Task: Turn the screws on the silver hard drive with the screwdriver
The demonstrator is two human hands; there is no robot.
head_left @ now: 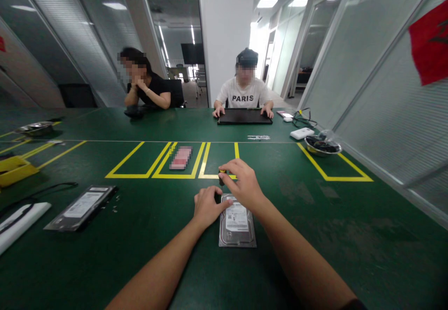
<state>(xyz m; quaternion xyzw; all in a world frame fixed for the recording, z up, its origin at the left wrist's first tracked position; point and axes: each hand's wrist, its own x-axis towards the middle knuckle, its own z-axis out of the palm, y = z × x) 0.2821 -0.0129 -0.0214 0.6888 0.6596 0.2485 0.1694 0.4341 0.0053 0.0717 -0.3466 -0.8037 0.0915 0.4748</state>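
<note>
A silver hard drive (238,233) with a white label lies flat on the green table in front of me. My right hand (245,184) pinches the handle of a small black and yellow screwdriver (222,178). It stands upright, its shaft pointing down at the drive's far left corner; whether the tip sits in a screw cannot be made out. Around the drive's left edge is my left hand (207,206), closed, its thumb over the top and its fingers beside the far corner, close to the shaft.
A second hard drive (83,207) lies left, with small bits beside it. Farther left are a white power strip (21,223) and a yellow bin (16,171). A phone (181,158) lies ahead. A metal bowl (322,145) stands right. Across the table, one person holds a black panel (245,116); another sits left.
</note>
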